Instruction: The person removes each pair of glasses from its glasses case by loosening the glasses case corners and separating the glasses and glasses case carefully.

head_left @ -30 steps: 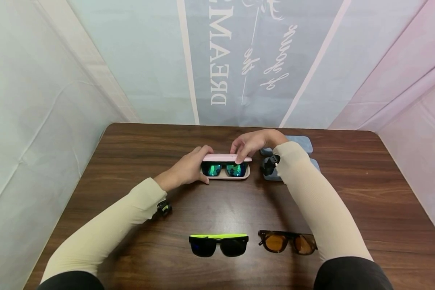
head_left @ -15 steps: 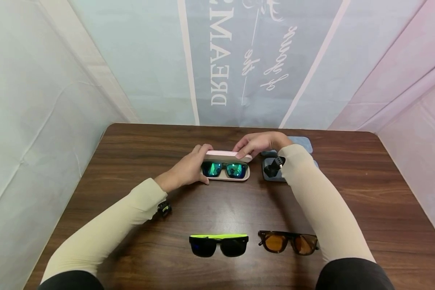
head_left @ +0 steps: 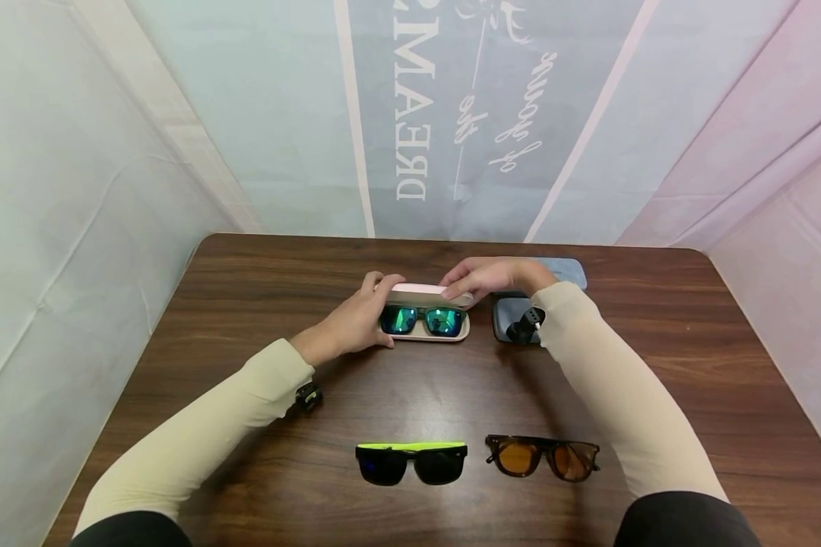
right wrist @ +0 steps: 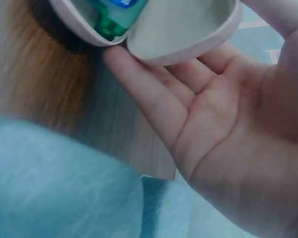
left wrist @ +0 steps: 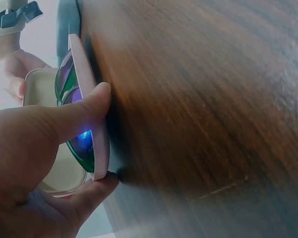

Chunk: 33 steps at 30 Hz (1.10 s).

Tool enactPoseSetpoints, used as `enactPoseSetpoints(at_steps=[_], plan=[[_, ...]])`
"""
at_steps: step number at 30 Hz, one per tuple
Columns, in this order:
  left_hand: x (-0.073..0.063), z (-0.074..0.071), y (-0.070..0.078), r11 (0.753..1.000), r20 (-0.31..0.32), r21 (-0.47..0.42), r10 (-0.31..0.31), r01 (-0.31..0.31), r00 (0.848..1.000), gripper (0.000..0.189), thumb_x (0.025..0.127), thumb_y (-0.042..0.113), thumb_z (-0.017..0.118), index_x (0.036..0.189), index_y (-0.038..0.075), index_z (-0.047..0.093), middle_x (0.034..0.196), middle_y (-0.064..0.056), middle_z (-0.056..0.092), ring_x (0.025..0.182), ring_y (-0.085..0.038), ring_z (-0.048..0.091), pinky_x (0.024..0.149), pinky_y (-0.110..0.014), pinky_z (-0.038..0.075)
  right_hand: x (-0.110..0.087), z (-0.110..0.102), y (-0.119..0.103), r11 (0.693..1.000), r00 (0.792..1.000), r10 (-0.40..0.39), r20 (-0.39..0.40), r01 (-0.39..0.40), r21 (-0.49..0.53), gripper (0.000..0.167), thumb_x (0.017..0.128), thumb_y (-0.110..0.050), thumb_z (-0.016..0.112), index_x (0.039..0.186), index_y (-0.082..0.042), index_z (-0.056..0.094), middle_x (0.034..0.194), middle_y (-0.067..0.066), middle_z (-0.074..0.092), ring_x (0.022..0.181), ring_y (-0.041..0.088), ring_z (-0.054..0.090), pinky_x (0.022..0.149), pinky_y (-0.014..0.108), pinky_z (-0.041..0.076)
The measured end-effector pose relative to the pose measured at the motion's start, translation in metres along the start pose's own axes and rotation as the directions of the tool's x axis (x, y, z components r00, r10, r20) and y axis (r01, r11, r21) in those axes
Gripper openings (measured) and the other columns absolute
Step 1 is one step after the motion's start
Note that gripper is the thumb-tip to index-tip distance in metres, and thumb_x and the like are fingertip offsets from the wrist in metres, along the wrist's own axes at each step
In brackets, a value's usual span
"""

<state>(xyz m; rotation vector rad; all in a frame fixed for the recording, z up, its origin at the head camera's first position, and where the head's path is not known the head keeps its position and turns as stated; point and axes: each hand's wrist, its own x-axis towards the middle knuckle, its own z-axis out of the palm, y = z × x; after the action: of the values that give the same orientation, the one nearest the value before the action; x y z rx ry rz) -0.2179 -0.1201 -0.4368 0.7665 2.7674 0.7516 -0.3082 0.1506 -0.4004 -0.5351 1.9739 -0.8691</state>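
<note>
Near the back of the table lies a pink glasses case (head_left: 420, 337) with its lid (head_left: 424, 295) raised. Inside it are sunglasses (head_left: 443, 322) with blue-green mirrored lenses. My left hand (head_left: 349, 319) grips the case's left end; in the left wrist view its thumb crosses the front rim (left wrist: 103, 153) and a lens. My right hand (head_left: 486, 278) holds the lid's right end, thumb on the front edge and fingers behind. The right wrist view shows those fingers under the lid's pale inside (right wrist: 188, 25), one fingertip at the hinge side.
A blue-grey glasses case (head_left: 505, 323) lies just right of the pink one, its lid (head_left: 569, 270) folded back, partly behind my right wrist. Toward the front lie black sunglasses (head_left: 410, 465) with lime temples and brown-framed, amber-lensed glasses (head_left: 543, 458). Fabric walls (head_left: 287, 152) surround the table.
The pink case's lid has tilted farther back, baring more of the mirrored sunglasses. My right hand has shifted slightly back and right with it. The left hand has stayed at the case's left end.
</note>
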Motion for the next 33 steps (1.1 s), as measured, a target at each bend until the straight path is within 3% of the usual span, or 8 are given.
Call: enactPoseSetpoints(at_steps=[6, 11, 16, 25, 33], plan=[[0.0, 0.0, 0.0, 1.0, -0.003, -0.007, 0.006, -0.006, 1.0, 0.098, 0.078, 0.016, 0.091, 0.153, 0.011, 0.029, 0.146, -0.02, 0.034, 0.124, -0.033, 0.052, 0.104, -0.047, 0.047, -0.003, 0.005, 0.003, 1.0, 0.999, -0.024, -0.043, 0.023, -0.015, 0.053, 0.1, -0.031, 0.061, 0.14, 0.003, 0.055, 0.125, 0.015, 0.063, 0.109, 0.022, 0.06, 0.097, 0.041, 0.053], [0.0, 0.001, 0.0, 1.0, -0.004, -0.018, -0.002, 0.002, 1.0, 0.097, 0.078, 0.015, 0.091, 0.152, 0.012, 0.03, 0.136, -0.019, 0.041, 0.121, -0.031, 0.054, 0.102, -0.046, 0.048, -0.005, 0.007, 0.002, 0.999, 0.997, -0.034, -0.066, 0.032, -0.027, 0.049, 0.1, -0.029, 0.063, 0.138, 0.001, 0.057, 0.122, 0.014, 0.064, 0.107, 0.022, 0.061, 0.094, 0.04, 0.055], [0.0, 0.002, 0.0, 0.999, -0.011, -0.026, -0.018, 0.018, 1.0, 0.096, 0.078, 0.014, 0.091, 0.151, 0.015, 0.029, 0.131, -0.019, 0.043, 0.116, -0.031, 0.055, 0.1, -0.045, 0.05, -0.006, 0.008, -0.002, 0.993, 0.993, -0.057, -0.104, 0.046, -0.11, 0.047, 0.099, -0.03, 0.065, 0.135, -0.001, 0.061, 0.119, 0.011, 0.066, 0.103, 0.022, 0.059, 0.09, 0.038, 0.054], [0.0, 0.002, 0.003, 0.999, -0.008, -0.025, -0.048, 0.048, 0.999, 0.096, 0.079, 0.015, 0.09, 0.15, 0.016, 0.026, 0.13, -0.021, 0.041, 0.113, -0.033, 0.058, 0.098, -0.045, 0.051, -0.009, 0.014, -0.01, 0.966, 0.979, -0.115, -0.168, 0.071, -0.25, 0.043, 0.1, -0.032, 0.066, 0.131, -0.002, 0.065, 0.115, 0.009, 0.068, 0.1, 0.023, 0.059, 0.088, 0.039, 0.05], [0.0, 0.002, 0.006, 0.997, 0.001, -0.019, -0.075, 0.075, 0.997, 0.097, 0.079, 0.016, 0.09, 0.15, 0.016, 0.025, 0.131, -0.022, 0.041, 0.111, -0.033, 0.059, 0.096, -0.045, 0.052, -0.014, 0.021, -0.016, 0.917, 0.947, -0.194, -0.257, 0.082, -0.39, 0.032, 0.098, -0.028, 0.07, 0.12, -0.004, 0.071, 0.106, 0.006, 0.072, 0.093, 0.021, 0.063, 0.088, 0.041, 0.053]])
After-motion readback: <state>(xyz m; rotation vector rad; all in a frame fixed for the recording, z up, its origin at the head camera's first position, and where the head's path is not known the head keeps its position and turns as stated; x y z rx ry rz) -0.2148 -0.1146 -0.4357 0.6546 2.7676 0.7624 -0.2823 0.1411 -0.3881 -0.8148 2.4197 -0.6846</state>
